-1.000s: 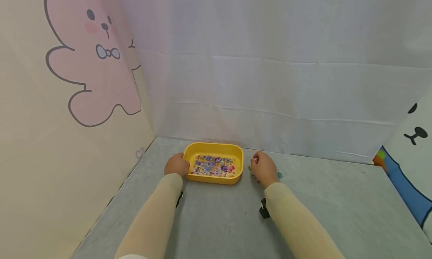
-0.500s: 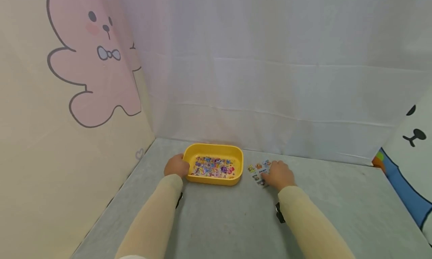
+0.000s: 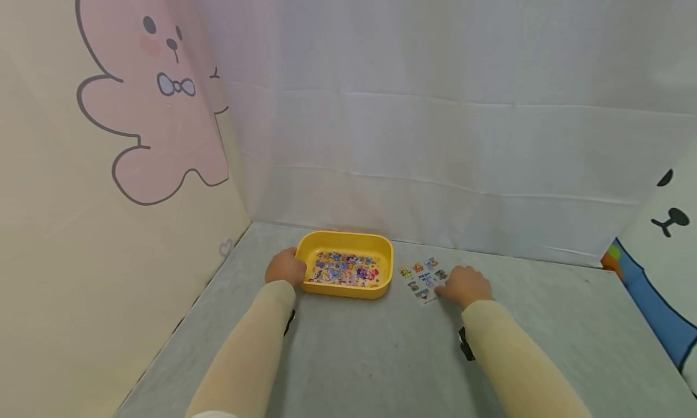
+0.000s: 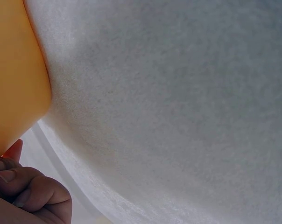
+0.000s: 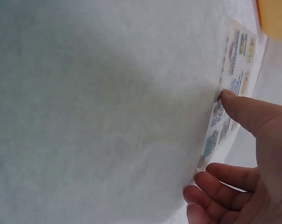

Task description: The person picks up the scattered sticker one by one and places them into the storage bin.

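A yellow tray [image 3: 344, 291] sits on the grey table, its floor covered with small colourful stickers or printed figures [image 3: 348, 268]. My left hand [image 3: 285, 267] grips the tray's left side. In the left wrist view the curled fingers [image 4: 43, 190] lie against the tray's yellow wall [image 4: 15, 74]. Right of the tray lies a sticker sheet [image 3: 418, 277] with rows of small cartoon pictures. My right hand [image 3: 466, 287] is at its right side. In the right wrist view the thumb [image 5: 243, 105] touches the edge of the sticker sheet [image 5: 248, 56], the other fingers loosely bent near its end.
A white curtain [image 3: 435, 152] hangs behind the table. On the left stands a cream panel with a printed pink bear [image 3: 163, 115]. Another printed animal [image 3: 664, 291] shows on the right panel. The grey tabletop [image 3: 370, 357] stretches in front and to the right.
My right hand has moved right, off the top of the sticker sheet to its right edge, uncovering the sheet. My left hand and the tray have stayed in place.
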The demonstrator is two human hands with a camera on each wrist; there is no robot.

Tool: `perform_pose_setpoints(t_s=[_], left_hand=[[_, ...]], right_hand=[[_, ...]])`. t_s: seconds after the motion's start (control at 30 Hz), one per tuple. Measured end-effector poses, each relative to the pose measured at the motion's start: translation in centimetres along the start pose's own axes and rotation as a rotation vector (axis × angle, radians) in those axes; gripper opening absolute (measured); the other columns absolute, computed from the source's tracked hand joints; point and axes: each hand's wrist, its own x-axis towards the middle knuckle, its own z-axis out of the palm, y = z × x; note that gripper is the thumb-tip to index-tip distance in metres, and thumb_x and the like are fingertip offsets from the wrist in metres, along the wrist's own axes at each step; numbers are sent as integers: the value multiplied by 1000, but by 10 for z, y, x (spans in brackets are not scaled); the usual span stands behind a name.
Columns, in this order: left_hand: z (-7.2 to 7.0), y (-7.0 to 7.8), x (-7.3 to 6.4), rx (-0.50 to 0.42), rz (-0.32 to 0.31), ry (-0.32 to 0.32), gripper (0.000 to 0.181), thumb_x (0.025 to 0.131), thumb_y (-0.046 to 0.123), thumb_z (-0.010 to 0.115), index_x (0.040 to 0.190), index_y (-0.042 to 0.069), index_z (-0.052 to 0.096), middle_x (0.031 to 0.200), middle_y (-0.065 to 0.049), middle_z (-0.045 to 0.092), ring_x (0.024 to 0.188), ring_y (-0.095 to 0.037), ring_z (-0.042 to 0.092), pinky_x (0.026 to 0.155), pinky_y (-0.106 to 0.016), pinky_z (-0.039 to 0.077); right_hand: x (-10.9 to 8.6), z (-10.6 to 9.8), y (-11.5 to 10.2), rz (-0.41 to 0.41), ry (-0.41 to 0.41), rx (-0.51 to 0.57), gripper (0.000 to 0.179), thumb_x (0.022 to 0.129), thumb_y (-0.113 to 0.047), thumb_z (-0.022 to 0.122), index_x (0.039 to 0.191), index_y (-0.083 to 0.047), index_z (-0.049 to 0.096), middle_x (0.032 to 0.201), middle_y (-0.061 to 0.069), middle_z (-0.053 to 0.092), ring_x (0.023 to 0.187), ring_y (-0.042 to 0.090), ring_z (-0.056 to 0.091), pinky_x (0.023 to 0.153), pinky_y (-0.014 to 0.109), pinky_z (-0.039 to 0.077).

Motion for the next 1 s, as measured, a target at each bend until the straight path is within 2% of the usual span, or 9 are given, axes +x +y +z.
perform_pose_setpoints(t_s=[0.23,0.57,0.83,1.0], left_hand=[[0,0,0,-1,-6,-3,53,96,14,55,148,1,54,134,-19,65,115,-35,62,101,-53,49],[0,2,0,-5,-17,-3,54,96,14,55,148,1,53,136,-20,64,117,-35,62,102,-53,48],[1,2,-1,-3,-16,-15,54,97,14,55,149,1,53,135,-20,64,115,-35,63,100,-53,50],[-2,2,-2,-3,-14,-19,53,98,14,54,149,1,52,134,-20,64,114,-35,62,99,-52,50]], right_hand=[[-4,-3,-3,13,-26,27,30,89,-29,77,82,-1,69,75,7,63,67,24,52,61,40,47],[-3,4,0,33,16,34,37,88,-30,79,89,5,71,83,15,66,72,28,57,64,47,52],[-9,0,-1,84,27,67,34,91,-28,78,84,5,73,80,16,67,69,28,55,62,45,50],[-7,4,0,96,44,101,34,92,-27,77,81,5,71,77,15,66,67,28,55,59,43,48]])
